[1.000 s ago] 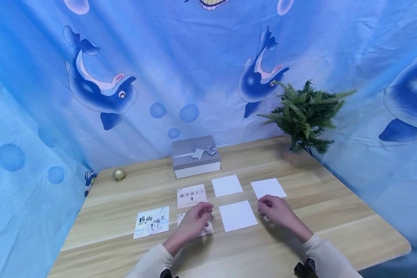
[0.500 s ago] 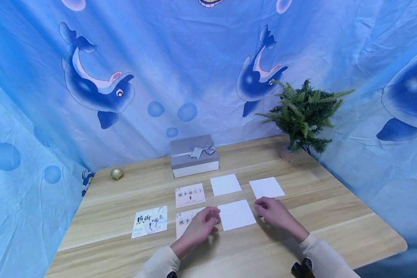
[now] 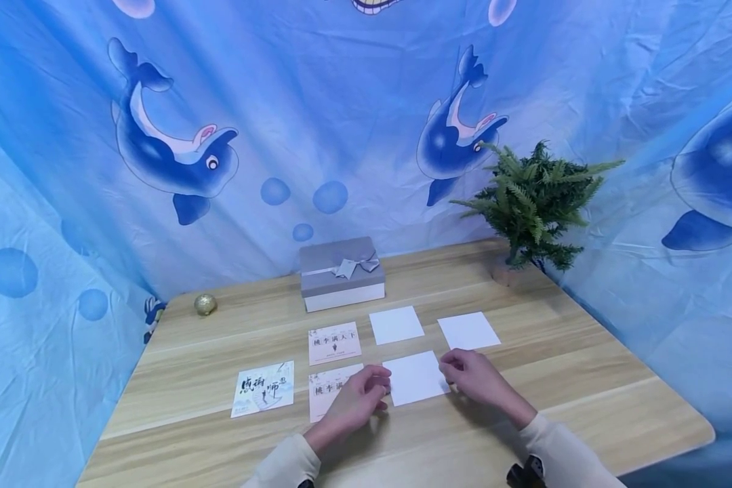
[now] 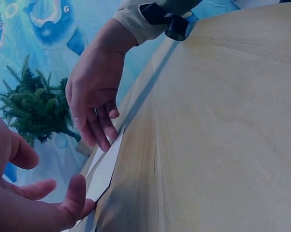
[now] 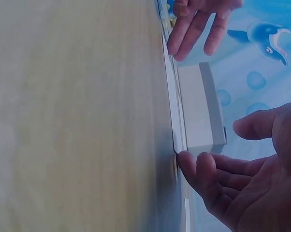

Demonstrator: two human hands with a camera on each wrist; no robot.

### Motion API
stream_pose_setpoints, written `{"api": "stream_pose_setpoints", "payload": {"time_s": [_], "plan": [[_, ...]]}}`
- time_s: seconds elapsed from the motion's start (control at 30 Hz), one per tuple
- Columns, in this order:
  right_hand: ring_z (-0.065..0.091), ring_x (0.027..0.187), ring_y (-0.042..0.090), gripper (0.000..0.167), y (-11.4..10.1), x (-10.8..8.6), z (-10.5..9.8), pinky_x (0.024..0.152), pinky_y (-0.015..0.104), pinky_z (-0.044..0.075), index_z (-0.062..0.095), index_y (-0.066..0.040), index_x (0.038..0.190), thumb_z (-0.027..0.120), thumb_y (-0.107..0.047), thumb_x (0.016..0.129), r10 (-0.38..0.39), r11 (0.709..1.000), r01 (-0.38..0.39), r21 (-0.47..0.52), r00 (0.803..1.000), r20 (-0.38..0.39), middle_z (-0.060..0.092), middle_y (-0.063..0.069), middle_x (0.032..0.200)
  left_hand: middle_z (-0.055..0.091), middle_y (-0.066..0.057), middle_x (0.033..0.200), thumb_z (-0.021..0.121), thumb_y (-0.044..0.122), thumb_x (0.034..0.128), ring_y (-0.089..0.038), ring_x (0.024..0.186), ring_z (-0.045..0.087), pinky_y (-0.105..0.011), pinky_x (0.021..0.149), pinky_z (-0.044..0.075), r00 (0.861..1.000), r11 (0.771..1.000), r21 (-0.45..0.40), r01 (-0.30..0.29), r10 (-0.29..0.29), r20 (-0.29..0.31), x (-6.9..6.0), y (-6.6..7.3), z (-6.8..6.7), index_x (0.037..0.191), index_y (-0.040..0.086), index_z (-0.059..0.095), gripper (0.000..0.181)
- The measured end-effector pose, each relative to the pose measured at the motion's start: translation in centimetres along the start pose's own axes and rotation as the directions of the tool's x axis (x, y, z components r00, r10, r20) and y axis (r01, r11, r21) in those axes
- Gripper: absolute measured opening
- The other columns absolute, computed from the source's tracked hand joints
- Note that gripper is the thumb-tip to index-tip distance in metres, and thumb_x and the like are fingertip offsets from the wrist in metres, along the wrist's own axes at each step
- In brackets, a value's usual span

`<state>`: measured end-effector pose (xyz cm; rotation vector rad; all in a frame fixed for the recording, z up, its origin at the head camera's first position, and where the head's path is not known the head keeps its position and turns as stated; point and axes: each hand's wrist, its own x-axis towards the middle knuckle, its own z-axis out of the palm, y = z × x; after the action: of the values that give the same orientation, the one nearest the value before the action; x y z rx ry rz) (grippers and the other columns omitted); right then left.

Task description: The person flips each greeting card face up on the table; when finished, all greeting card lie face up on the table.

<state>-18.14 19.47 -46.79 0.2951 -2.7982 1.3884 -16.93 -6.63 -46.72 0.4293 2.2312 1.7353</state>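
A blank white card [image 3: 417,378] lies flat on the wooden table between my two hands. My left hand [image 3: 356,400] is at its left edge, fingers loosely bent, partly covering a printed card [image 3: 326,392] with Chinese characters. On the opposite side my right hand [image 3: 478,381] has its fingertips at the card's right edge. In the left wrist view, the left fingertips meet the near end of the white card [image 4: 103,175]. The right wrist view has the right hand [image 5: 254,179] with a fingertip at the card's corner, thumb held apart. Neither hand pinches anything.
Behind are two more blank cards [image 3: 396,325] and another printed card [image 3: 334,343]. A blue-tinted card [image 3: 263,389] lies at left. Farther back stand a grey-lidded gift box [image 3: 341,274], a gold ball [image 3: 205,304] and a small artificial fir tree [image 3: 533,203].
My left hand has moved right, uncovering much of the front printed card, and reached the blank card's left edge. My right hand has shifted slightly left, to its right edge.
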Motion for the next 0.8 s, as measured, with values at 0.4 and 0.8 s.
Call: {"api": "stream_pose_setpoints", "payload": {"time_s": [0.4, 0.8], "plan": [[0.059, 0.073, 0.011, 0.018, 0.09, 0.01, -0.02, 0.068, 0.027, 0.050, 0.069, -0.001, 0.102, 0.065, -0.015, 0.091, -0.025, 0.998, 0.022, -0.058, 0.998, -0.058, 0.065, -0.001, 0.083, 0.061, -0.024, 0.118, 0.053, 0.002, 0.0892, -0.030, 0.092, 0.066, -0.039, 0.077, 0.059, 0.999, 0.996, -0.093, 0.004, -0.008, -0.044, 0.05, -0.10, 0.35, 0.124, -0.006, 0.054, 0.035], [0.060, 0.079, 0.013, 0.016, 0.08, 0.07, -0.34, 0.070, 0.024, 0.051, 0.069, -0.002, 0.098, 0.060, 0.006, 0.087, -0.086, 0.996, 0.084, -0.023, 0.988, -0.130, 0.068, 0.003, 0.087, 0.058, -0.024, 0.120, 0.049, -0.007, 0.0881, -0.029, 0.107, 0.061, -0.036, 0.092, 0.055, 0.992, 0.965, -0.258, -0.051, 0.019, -0.126, 0.05, 0.15, 0.44, 0.123, -0.009, 0.053, 0.035]]}}
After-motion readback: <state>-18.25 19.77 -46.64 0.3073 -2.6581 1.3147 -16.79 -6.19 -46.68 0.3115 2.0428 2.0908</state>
